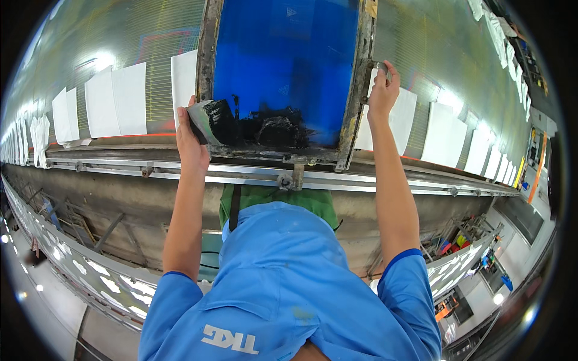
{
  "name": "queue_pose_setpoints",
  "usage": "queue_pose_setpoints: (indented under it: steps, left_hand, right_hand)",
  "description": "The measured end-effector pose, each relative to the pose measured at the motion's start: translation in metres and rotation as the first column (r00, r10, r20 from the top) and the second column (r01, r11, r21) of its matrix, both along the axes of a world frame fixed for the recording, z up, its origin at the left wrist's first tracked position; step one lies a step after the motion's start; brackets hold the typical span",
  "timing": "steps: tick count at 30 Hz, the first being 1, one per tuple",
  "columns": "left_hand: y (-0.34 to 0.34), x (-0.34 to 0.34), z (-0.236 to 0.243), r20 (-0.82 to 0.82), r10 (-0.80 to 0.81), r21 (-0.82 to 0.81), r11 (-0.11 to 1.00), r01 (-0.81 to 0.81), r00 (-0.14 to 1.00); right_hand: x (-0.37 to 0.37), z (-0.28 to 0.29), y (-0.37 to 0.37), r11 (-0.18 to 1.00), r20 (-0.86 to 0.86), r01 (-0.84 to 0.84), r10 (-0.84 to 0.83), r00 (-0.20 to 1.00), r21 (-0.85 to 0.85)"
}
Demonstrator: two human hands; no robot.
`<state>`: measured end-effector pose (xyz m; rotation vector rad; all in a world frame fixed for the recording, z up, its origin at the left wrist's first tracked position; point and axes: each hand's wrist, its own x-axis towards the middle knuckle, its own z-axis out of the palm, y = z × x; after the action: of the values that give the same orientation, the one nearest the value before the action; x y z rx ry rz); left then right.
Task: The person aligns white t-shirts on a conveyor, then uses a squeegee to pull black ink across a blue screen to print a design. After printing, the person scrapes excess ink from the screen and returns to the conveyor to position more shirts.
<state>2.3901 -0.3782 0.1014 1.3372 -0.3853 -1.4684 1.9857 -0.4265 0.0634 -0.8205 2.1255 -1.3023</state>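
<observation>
A flat grey blade smeared with thick black ink (215, 122) is held at its left end by the left hand (194, 144), so that grip is wrapped around it. The blade is placed over the near left corner of a long, worn grey metal frame (206, 51); whether the mesh is touched by it cannot be told. By the right hand (383, 99), a small grey metal handle (379, 65) on the frame's right side is grasped with bent fingers.

The blade is judged to be fairly light and stiff, and not easily broken. Its black part is likely wet and slippery, so it is best held by the grey end, where less ink is seen. The frame is judged to be heavy and hard, and is best held by its sides or the handle. The smooth blue mesh sheet (286, 54) inside it is likely thin and easily torn, so it is best not pressed with fingers.

One blade, one frame, one mesh sheet and two hands are counted. One handle is seen under the right grip. On the long, shiny green surface (165, 36), about five flat white cloth pieces (129, 99) are counted just left of the frame; those farther off are too small to be counted.
</observation>
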Motion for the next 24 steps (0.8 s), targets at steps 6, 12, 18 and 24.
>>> queue_pose_setpoints:
  steps: [6,12,18,24]
  left_hand:
    - [0.003,-0.003,-0.002,0.033,-0.016,-0.030,0.999,0.017,0.999]
    - [-0.002,-0.003,-0.007,0.061,0.144,-0.048,0.989,-0.142,0.988]
    - [-0.002,0.007,-0.010,0.072,-0.001,-0.009,1.000,0.002,0.997]
    - [-0.001,0.009,-0.013,0.075,-0.023,-0.020,0.999,0.025,0.997]
  right_hand:
    - [-0.004,-0.011,0.001,0.993,-0.102,-0.061,0.072,0.992,0.105]
    - [0.028,0.034,0.020,0.913,-0.754,-0.223,0.408,0.515,0.342]
    - [0.153,0.049,0.059,0.529,-0.464,-0.606,0.841,0.279,0.594]
    - [0.175,0.035,0.051,0.532,-0.451,-0.585,0.843,0.295,0.612]
